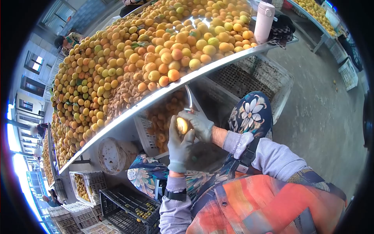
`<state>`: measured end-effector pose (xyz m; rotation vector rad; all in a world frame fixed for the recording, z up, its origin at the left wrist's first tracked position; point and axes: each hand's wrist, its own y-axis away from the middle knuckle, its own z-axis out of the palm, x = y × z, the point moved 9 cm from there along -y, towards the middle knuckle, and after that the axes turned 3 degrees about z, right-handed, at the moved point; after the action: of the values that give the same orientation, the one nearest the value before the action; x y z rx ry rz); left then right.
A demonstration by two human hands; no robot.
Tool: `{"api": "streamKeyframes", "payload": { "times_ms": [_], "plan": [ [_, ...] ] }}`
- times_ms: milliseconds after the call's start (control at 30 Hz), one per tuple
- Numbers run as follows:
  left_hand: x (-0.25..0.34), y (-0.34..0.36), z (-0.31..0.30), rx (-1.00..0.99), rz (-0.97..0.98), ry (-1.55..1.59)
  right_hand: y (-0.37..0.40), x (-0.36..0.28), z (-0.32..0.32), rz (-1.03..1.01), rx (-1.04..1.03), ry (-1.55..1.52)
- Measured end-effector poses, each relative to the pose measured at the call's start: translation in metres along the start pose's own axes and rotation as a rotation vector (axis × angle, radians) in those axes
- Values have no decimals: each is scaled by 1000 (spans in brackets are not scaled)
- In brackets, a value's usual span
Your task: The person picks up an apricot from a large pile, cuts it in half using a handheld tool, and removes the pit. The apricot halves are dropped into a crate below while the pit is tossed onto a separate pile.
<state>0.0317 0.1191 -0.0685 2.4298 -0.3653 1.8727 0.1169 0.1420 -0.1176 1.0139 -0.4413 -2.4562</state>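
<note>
In my gloved left hand is an apricot, its cut face showing a pale yellow inside. My gloved right hand is closed around a small knife with a curved metal blade, which points up and away from the fruit. Both hands are close together below the table edge, and the right fingers are near the apricot. Just beyond them, under the table, a white crate contains orange fruit pieces. Whole apricots are heaped on the metal-edged table, beside a pile of brown pits.
A pink bottle stands at the table's right corner. Under the table are a stained bucket and a large dirty crate. At lower left, a black crate stands near white crates. Another person is at the far left.
</note>
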Motion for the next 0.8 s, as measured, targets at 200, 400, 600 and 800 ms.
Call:
{"api": "streamKeyframes", "payload": {
  "times_ms": [200, 400, 600, 800],
  "plan": [
    [-21, 10, -5, 117, -54, 190, 16, -11, 1, -81, 52, 322],
    [-11, 19, -10, 105, -13, 355, 27, -57, -20, -264, 116, 80],
    [8, 38, 33, -98, -385, 886, 53, -102, 15, -361, 27, -58],
    [16, 44, 32, -170, -263, 571, 62, -98, 38, -281, -163, 16]
  ]
}}
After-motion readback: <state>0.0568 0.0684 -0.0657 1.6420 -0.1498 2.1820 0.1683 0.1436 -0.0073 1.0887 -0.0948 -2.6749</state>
